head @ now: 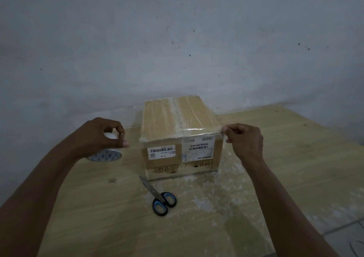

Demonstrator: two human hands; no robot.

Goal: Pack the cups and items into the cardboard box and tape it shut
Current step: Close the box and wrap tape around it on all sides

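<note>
Closed cardboard box (177, 119) stands on the table (275, 168). Left hand (98, 136), left of the box, grips a clear tape roll (106, 155). Right hand (246, 140) pinches the tape end at the box's near-right top corner. Scissors (159, 195) lie before the box.

The cardboard box (157, 119) is tan-brown, streaked with glossy clear tape (178, 115). Its front carries 2 white labels (161, 152) with black barcodes. The tape roll (106, 156) has a white side patterned in small blue marks. The scissors (160, 196) have grey blades and black handles lined blue. The worktop (275, 158) is pale wood-grain with whitish smears, and the wall (177, 40) is grey, dark-specked.
</note>
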